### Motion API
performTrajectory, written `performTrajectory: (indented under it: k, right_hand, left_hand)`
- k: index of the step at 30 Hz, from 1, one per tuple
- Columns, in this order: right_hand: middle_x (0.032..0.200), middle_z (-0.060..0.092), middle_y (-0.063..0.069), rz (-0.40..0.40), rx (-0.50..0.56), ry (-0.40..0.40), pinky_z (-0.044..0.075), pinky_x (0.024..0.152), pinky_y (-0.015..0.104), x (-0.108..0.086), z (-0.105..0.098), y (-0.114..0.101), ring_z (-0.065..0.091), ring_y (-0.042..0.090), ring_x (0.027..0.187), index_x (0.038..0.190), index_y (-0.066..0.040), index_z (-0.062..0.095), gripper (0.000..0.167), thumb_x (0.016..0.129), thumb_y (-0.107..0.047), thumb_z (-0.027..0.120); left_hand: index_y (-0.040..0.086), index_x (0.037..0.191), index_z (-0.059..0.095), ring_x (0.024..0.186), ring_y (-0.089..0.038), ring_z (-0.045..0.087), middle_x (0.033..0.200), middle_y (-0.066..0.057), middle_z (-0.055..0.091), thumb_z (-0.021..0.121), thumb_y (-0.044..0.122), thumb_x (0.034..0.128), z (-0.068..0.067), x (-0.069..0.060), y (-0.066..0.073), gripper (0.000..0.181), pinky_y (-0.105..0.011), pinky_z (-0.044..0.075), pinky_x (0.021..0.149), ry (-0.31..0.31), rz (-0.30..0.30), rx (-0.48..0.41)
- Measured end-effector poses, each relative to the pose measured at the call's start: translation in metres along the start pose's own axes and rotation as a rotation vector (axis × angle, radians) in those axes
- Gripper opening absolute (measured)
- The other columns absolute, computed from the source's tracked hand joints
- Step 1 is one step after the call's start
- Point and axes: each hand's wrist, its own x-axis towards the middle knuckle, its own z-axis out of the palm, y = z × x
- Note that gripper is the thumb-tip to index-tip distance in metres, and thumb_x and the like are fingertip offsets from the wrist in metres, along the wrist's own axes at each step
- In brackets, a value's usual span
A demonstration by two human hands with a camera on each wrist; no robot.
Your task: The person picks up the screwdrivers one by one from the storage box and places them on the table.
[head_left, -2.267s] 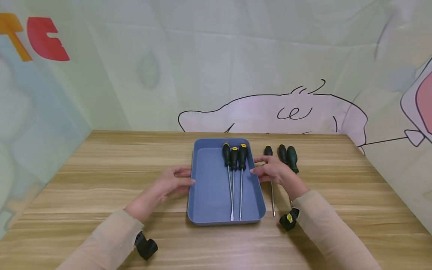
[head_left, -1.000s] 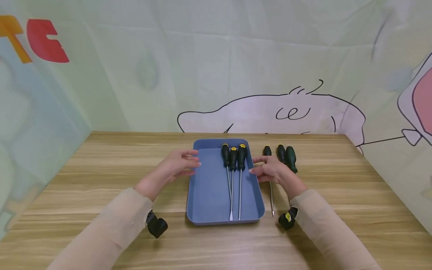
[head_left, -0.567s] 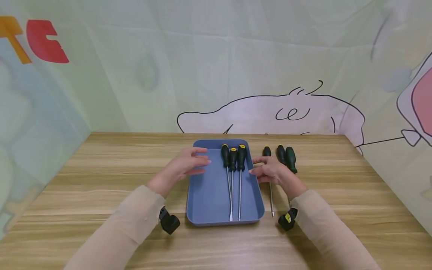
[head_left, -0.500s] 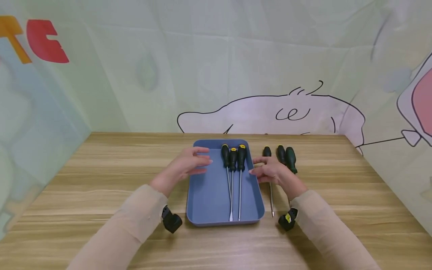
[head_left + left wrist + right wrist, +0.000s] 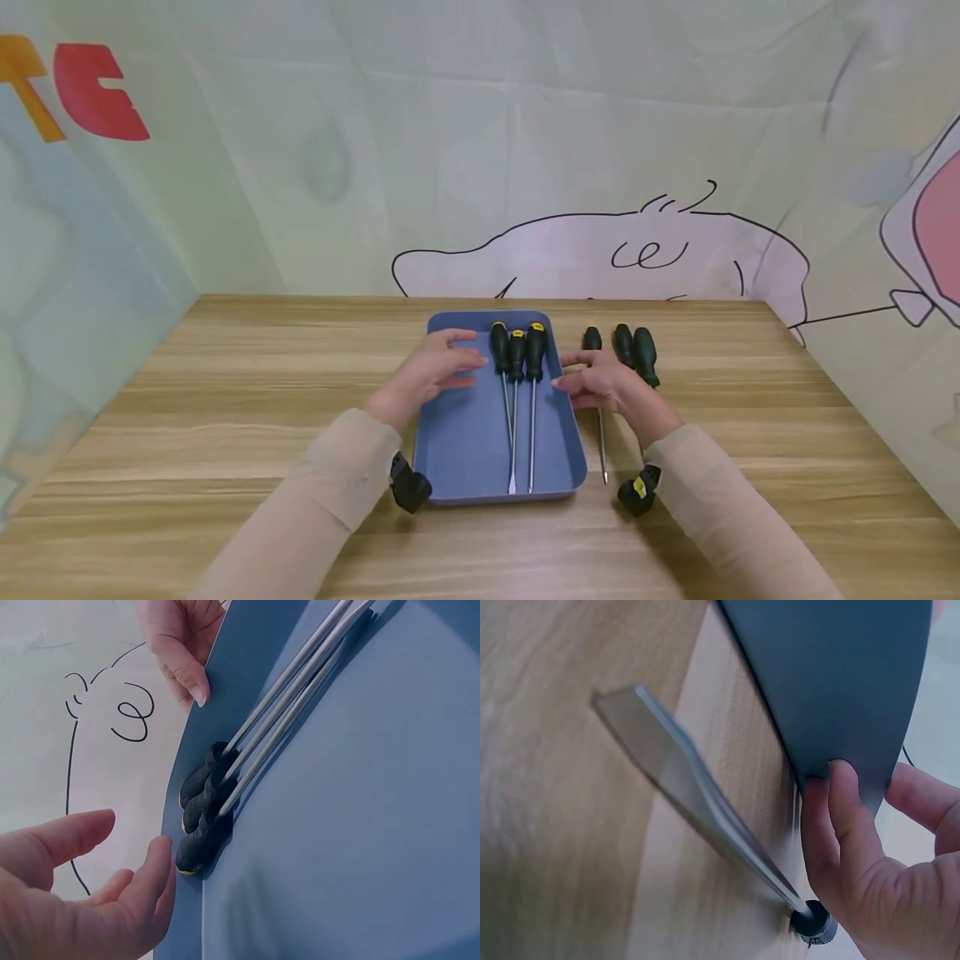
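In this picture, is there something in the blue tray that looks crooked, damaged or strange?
Only something small: in the blue tray, the leftmost screwdriver lies slightly aslant, so its shaft runs into that of the middle screwdriver, while the rightmost screwdriver lies apart at the tip. No damage is visible.

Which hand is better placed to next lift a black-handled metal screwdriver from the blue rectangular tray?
Probably the left hand: it hovers free over the tray, near the screwdriver handles, while the right hand holds the tray.
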Motion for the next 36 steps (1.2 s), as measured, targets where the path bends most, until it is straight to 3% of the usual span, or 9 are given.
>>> performTrajectory:
  k: [9, 18, 23, 36]
  right_hand:
    - [0.101, 0.059, 0.018, 0.005, -0.005, 0.005, 0.055, 0.079, 0.036, 0.000, -0.001, 0.001, 0.060, 0.019, 0.077, 0.134, 0.002, 0.041, 0.054, 0.086, 0.000, 0.064]
    - [0.094, 0.061, 0.014, 0.007, 0.011, 0.003, 0.056, 0.077, 0.036, 0.000, 0.000, 0.001, 0.061, 0.017, 0.074, 0.134, 0.002, 0.041, 0.054, 0.085, 0.000, 0.064]
    - [0.095, 0.061, 0.015, 0.006, 0.017, 0.002, 0.056, 0.077, 0.036, 0.000, 0.000, 0.001, 0.061, 0.018, 0.074, 0.134, 0.002, 0.041, 0.054, 0.085, 0.000, 0.064]
    - [0.098, 0.061, 0.016, 0.001, 0.027, -0.010, 0.055, 0.079, 0.038, 0.000, -0.001, 0.002, 0.062, 0.018, 0.076, 0.135, 0.003, 0.040, 0.054, 0.086, 0.000, 0.063]
  left_hand:
    - [0.000, 0.141, 0.035, 0.118, -0.034, 0.048, 0.137, -0.024, 0.042, 0.056, -0.006, 0.0881, 0.009, 0.006, 0.000, 0.057, -0.042, 0.048, 0.092, 0.028, -0.010, -0.006]
    - [0.001, 0.139, 0.039, 0.113, -0.033, 0.052, 0.130, -0.023, 0.048, 0.058, -0.007, 0.0870, 0.017, 0.016, -0.008, 0.055, -0.040, 0.050, 0.091, 0.053, -0.022, -0.032]
    - [-0.004, 0.136, 0.042, 0.109, -0.033, 0.054, 0.130, -0.026, 0.048, 0.056, -0.015, 0.0831, 0.022, 0.021, -0.011, 0.056, -0.041, 0.050, 0.090, 0.078, -0.008, -0.040]
    - [-0.008, 0.131, 0.044, 0.107, -0.036, 0.055, 0.131, -0.025, 0.046, 0.057, -0.019, 0.0787, 0.033, 0.030, -0.014, 0.056, -0.039, 0.052, 0.086, 0.133, -0.023, 0.008]
